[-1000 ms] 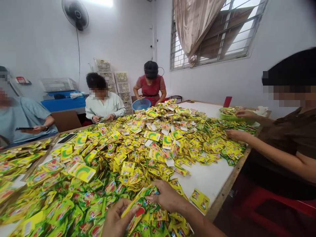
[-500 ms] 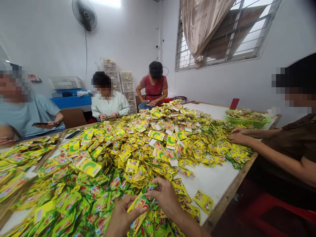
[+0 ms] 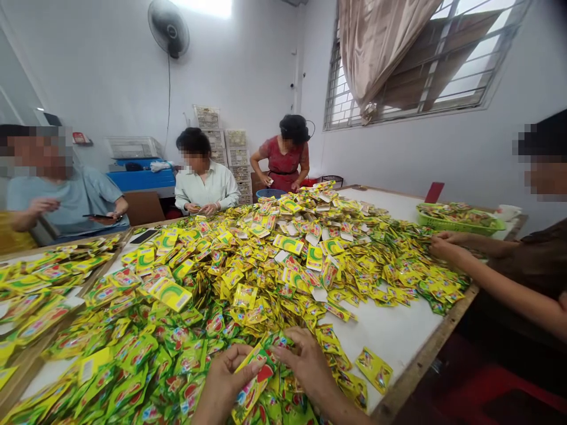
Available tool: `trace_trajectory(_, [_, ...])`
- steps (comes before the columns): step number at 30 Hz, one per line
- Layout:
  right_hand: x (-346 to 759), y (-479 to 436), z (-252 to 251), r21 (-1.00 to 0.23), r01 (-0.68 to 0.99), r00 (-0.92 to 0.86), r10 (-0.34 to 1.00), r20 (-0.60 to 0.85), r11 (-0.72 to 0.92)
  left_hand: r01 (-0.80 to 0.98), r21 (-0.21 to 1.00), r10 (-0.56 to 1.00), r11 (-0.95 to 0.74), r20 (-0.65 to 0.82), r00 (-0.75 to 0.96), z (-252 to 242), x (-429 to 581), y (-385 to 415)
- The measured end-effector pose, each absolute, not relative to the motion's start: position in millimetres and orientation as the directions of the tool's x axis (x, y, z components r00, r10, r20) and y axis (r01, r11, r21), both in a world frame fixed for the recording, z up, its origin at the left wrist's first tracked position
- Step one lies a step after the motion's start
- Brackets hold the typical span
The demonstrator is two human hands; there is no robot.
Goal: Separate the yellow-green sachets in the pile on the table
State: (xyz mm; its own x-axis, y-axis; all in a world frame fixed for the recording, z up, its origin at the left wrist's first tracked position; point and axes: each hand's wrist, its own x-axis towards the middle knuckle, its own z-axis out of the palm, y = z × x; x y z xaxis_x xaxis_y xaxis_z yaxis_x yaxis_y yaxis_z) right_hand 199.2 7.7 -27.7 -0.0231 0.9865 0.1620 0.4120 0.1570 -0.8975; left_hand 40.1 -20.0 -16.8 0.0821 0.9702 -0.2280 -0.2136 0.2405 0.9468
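Near the bottom of the head view, my left hand (image 3: 221,383) grips a small flat box (image 3: 253,386), printed yellow, green and red, between thumb and fingers. It tilts with its upper end toward my right hand (image 3: 310,369). That hand pinches a small green candy packet (image 3: 278,341) at the box's upper end. Whether the packet is partly inside the box I cannot tell. Loose green packets (image 3: 133,360) lie below and to the left of my hands. Behind them rises a large heap of yellow packets (image 3: 261,307) and boxes.
A wooden-rimmed white table (image 3: 411,330) bears the heap. A green basket (image 3: 460,221) of packets stands at the far right, near a co-worker's hands (image 3: 452,245). Two people sit at the left and back; another stands by a blue basket (image 3: 271,193). A phone (image 3: 144,236) lies at the left.
The view has shifted, so things appear farther right. My hands still hold the box and packet together. The standing person's hands have moved apart, and the left co-worker has raised one hand.
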Motion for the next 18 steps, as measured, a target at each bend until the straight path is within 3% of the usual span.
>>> trace_trajectory(4, [201, 6, -32, -0.87, 0.455, -0.031, 0.98, 0.196, 0.188, -0.227, 0.952, 0.978, 0.204, -0.191, 0.078, -17, 39, -19])
trace_trajectory(9, [203, 1, -28, -0.906, 0.373, -0.269, 0.958, 0.103, 0.202, -0.255, 0.936, 0.969, 0.242, -0.221, 0.108, -17, 38, -19])
trace_trajectory(14, [198, 0, -24, -0.859, 0.471, -0.032, 0.977, 0.209, 0.199, -0.364, 0.907, 0.976, 0.212, -0.212, 0.039, -21, 41, -19])
trace_trajectory(18, [185, -2, -27, -0.846, 0.482, -0.127, 0.973, 0.191, 0.229, -0.401, 0.896, 0.975, 0.19, -0.221, -0.031, -22, 38, -18])
